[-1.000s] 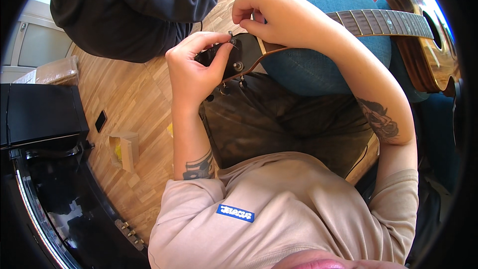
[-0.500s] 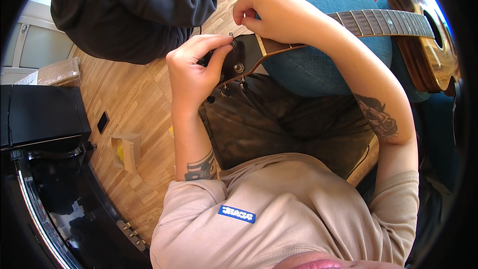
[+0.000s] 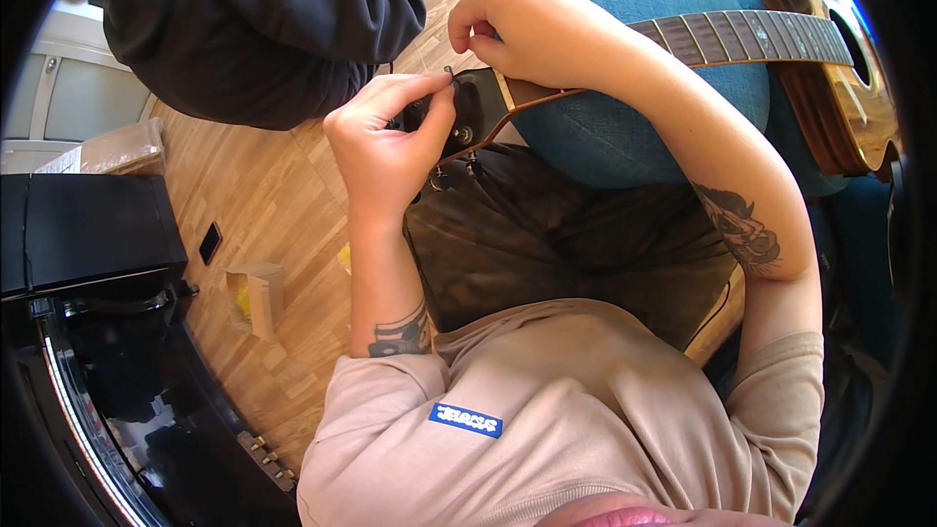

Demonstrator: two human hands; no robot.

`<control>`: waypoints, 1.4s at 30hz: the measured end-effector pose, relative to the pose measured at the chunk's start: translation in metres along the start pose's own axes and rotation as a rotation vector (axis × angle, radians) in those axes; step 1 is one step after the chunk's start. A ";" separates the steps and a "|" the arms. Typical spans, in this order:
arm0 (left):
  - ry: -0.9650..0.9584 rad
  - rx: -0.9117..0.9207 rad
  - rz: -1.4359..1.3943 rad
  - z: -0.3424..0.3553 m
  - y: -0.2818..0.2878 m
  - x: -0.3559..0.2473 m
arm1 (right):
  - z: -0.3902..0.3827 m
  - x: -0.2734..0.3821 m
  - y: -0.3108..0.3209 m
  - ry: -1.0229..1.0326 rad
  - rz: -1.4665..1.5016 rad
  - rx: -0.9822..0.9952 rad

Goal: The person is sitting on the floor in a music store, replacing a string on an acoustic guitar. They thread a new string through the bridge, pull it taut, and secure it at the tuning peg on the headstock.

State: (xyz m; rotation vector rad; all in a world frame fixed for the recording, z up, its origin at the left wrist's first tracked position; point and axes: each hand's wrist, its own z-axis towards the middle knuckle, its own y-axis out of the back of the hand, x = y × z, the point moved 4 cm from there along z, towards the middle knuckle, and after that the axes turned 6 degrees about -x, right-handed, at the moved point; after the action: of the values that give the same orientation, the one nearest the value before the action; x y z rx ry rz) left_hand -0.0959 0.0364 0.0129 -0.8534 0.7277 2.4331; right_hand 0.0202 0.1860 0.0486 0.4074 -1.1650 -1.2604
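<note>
An acoustic guitar (image 3: 830,102) lies across the upper right, its neck (image 3: 727,42) resting over a blue cushioned seat and its black headstock (image 3: 475,102) pointing left above my lap. At the headstock's far edge my left hand (image 3: 390,137) is closed, thumb and index finger pinching a small dark tuning peg (image 3: 449,70). More tuning pegs (image 3: 472,164) stick out along the near edge. My right hand (image 3: 508,24) is closed above the nut end of the neck, its fingers curled inward. Whatever those fingers hold, if anything, is too small or hidden to make out.
A person in dark clothing (image 3: 244,29) sits close at the upper left. The blue seat (image 3: 625,146) is under the neck. A phone (image 3: 210,243) and an opened cardboard box (image 3: 262,303) lie on the wooden floor, beside a glossy black piece of furniture (image 3: 93,234).
My right hand has shifted slightly left. My left hand keeps its pinch at the headstock, with its fingers turned a little. The guitar has barely moved.
</note>
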 end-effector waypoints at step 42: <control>0.162 0.226 0.089 -0.003 0.002 0.005 | -0.009 -0.005 -0.005 0.148 0.057 -0.065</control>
State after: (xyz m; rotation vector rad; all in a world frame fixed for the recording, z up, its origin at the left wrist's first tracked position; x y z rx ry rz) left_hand -0.0996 0.0345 0.0084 -0.9513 1.0987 2.3186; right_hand 0.0264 0.1861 0.0386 0.4095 -1.0014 -1.1944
